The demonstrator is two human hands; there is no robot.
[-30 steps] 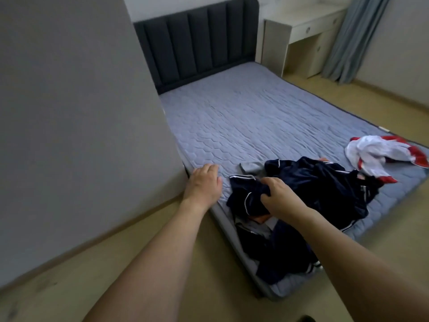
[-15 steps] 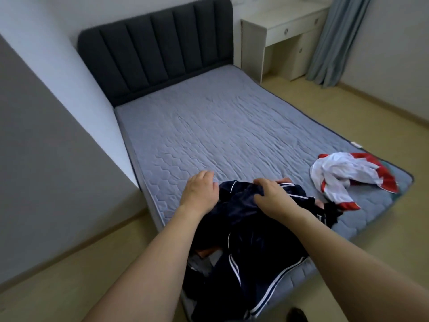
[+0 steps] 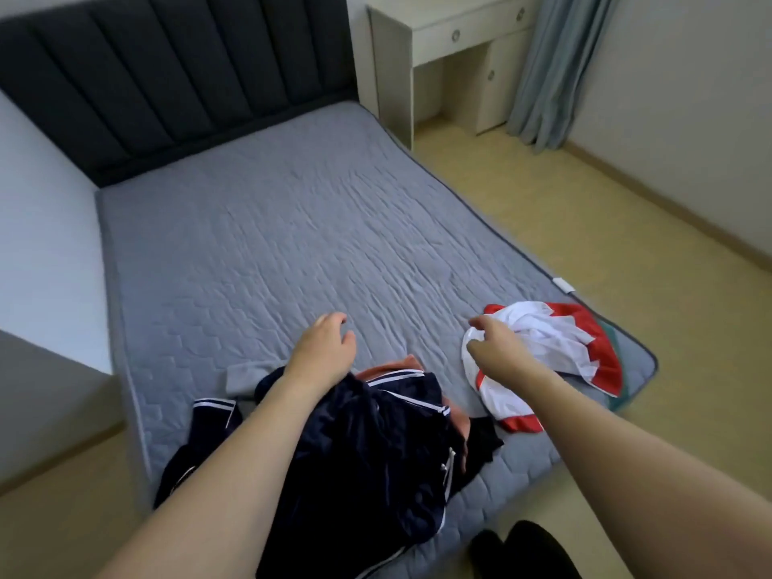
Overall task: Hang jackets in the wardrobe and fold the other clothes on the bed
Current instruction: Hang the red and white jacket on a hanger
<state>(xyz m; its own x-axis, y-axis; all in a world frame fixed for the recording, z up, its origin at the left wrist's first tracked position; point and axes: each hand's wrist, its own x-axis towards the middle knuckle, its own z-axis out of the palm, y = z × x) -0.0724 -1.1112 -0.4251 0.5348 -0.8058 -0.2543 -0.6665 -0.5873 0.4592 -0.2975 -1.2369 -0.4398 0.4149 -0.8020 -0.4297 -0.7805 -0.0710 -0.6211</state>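
My left hand [image 3: 323,351] hovers over the mattress with its fingers loosely curved and nothing in them, just past the far edge of the navy pile. My right hand [image 3: 495,351] reaches to the right, thumb and fingers bent over the near-left edge of the white and red garment [image 3: 555,353]; whether they actually pinch the cloth I cannot tell.

Under my left forearm lies the navy jacket [image 3: 376,453], dark with thin white stripes, bunched at the near edge of the bed [image 3: 271,244] and spilling over that edge toward the floor. A bit of orange cloth [image 3: 401,365] pokes out on its far side, and a grey piece [image 3: 244,376] lies flat just left of it. The white and red garment is crumpled at the near right corner of the bed, with a sliver of green fabric [image 3: 618,340] showing beneath it at the corner.

The mattress cover is grey, quilted in a hexagon pattern, and wrinkled across the middle. At the far end stands a dark padded headboard [image 3: 175,77] with vertical channels. Beyond the far right corner of the bed is a pale desk [image 3: 438,39] with a drawer, and a blue-grey curtain [image 3: 555,68] hangs beside it. The floor [image 3: 605,227] is yellowish. A pale wall runs along the left side of the bed. My dark shoes [image 3: 522,549] show at the bottom.
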